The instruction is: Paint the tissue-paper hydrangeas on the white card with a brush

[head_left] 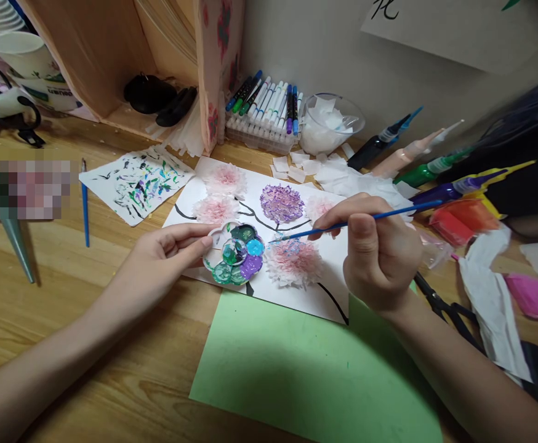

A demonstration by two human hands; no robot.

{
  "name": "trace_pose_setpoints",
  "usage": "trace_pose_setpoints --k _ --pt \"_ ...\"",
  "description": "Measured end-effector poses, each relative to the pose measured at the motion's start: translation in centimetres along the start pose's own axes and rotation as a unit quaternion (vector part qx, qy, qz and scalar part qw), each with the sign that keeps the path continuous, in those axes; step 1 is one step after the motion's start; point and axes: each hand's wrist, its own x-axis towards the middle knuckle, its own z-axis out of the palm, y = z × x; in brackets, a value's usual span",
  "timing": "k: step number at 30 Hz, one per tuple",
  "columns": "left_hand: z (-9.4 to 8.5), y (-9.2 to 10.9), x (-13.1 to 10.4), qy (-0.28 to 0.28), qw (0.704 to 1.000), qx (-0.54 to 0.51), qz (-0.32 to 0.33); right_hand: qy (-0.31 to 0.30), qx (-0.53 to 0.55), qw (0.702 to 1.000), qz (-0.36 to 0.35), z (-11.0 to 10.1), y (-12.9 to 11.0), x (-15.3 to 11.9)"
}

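Observation:
My left hand [176, 246] pinches the rim of a small flower-shaped palette [250, 266] with green, blue and purple paint. In my right hand [375, 252] is a thin blue paintbrush [402, 210], its tip pointing left at the upper left edge of a pink-white paper flower [294, 264] that has some blue on its top. Beneath lies white paper [329, 296] with black branch lines. A purple-painted flower [282, 203] and more pink flowers [225, 181] sit on it. Whether the tip touches the petals is hard to tell.
Green paper [297, 369] lies in front. Behind stand a marker box [264, 132], a clear bowl [327, 123] and paint bottles [401, 157]. Scissors [449, 307] and crumpled tissue [495, 301] are right; a paint-marked sheet [135, 184] and another brush [85, 209] are left.

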Motion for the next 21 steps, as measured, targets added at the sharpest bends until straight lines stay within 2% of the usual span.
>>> trace_pose_setpoints --k 2,6,11,16,21 --pt "-0.02 -0.04 -0.03 0.0 1.0 0.0 0.0 -0.004 -0.001 1.0 0.004 -0.02 0.01 0.0" --pt "-0.01 -0.05 -0.08 0.003 1.0 0.002 0.001 -0.054 -0.019 0.998 0.006 -0.11 -0.01 -0.02" --pt "0.05 0.0 0.0 0.0 1.0 0.001 0.001 -0.006 -0.012 1.0 -0.014 -0.21 -0.23 0.06" --pt "-0.08 -0.09 0.01 0.003 1.0 -0.007 0.011 -0.051 -0.039 0.998 -0.008 -0.24 -0.27 0.13" --pt "0.02 -0.13 0.14 0.003 1.0 -0.022 0.012 0.011 -0.016 1.0 -0.013 -0.43 -0.63 0.27"
